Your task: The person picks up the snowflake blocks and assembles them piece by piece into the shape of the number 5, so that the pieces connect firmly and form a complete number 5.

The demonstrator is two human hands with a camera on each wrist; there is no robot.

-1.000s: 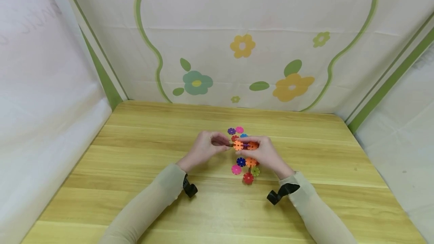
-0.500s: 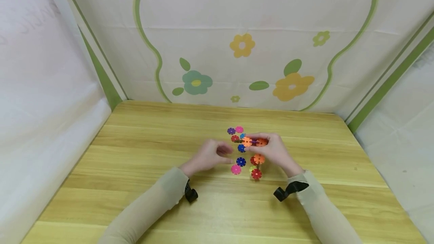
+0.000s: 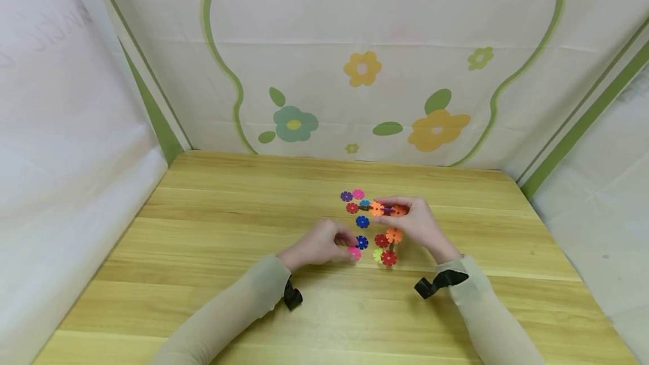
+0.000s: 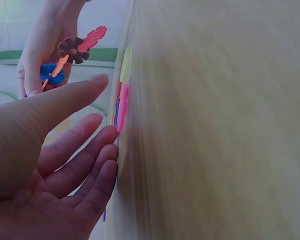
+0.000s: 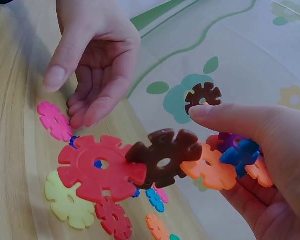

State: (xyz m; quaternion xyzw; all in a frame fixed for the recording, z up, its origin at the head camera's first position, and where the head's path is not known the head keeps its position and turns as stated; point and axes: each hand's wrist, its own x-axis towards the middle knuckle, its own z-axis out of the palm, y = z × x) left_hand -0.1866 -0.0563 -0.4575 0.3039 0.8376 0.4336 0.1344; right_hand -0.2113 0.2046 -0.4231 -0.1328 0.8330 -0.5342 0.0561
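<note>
My right hand point(image 3: 418, 224) holds a chain of interlocked plastic flower discs point(image 3: 394, 230) above the table, its orange end between thumb and fingers. In the right wrist view, a red disc point(image 5: 80, 172) ends the chain, joined to a brown disc point(image 5: 185, 145) and an orange disc point(image 5: 217, 172); blue and purple ones are partly covered by the hand. My left hand point(image 3: 324, 244) is at a loose pink disc point(image 3: 354, 254). Its thumb and loosely bent fingers stand apart in the left wrist view, fingertips beside the pink disc point(image 4: 123, 107), which lies flat.
Loose discs lie around the hands: dark blue discs point(image 3: 362, 222), a red disc point(image 3: 351, 208), a purple disc point(image 3: 346, 196), and a yellow-green disc point(image 5: 65, 210) under the chain. The wooden table point(image 3: 228, 201) meets a printed cloth backdrop point(image 3: 314, 83) behind.
The right hand has moved right with the disc chain. The left hand let go of the chain's left end, then moved down and right to the pink disc.
</note>
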